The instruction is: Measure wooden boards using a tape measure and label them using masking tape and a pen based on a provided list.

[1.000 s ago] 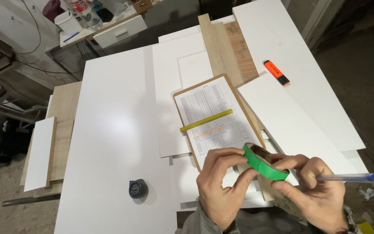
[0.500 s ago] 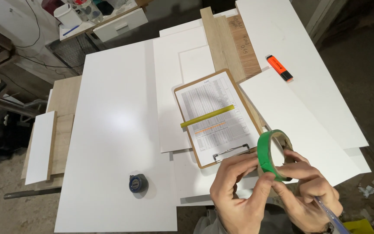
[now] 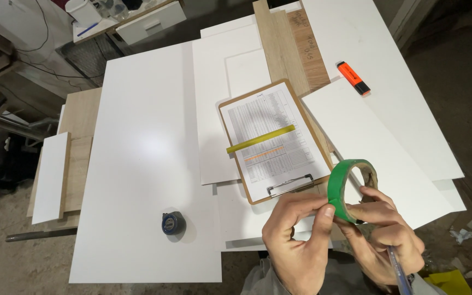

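Green tape (image 3: 341,188) was what I had in both hands, the roll held upright in the air over the near edge of the tabletop (image 3: 137,164), just this side of the clipboard (image 3: 271,139). My left hand (image 3: 296,240) had its thumb and fingers (image 3: 323,210) closed on the roll's outer face, as if feeling for the loose end; my right hand (image 3: 381,229) gripped the roll from behind and below, with a blue pen (image 3: 397,267) tucked in the same grip. To do this well, I judged, I should hold the roll steady with the right and scrape lightly with a left nail, lifting the end cleanly rather than tearing a sliver.
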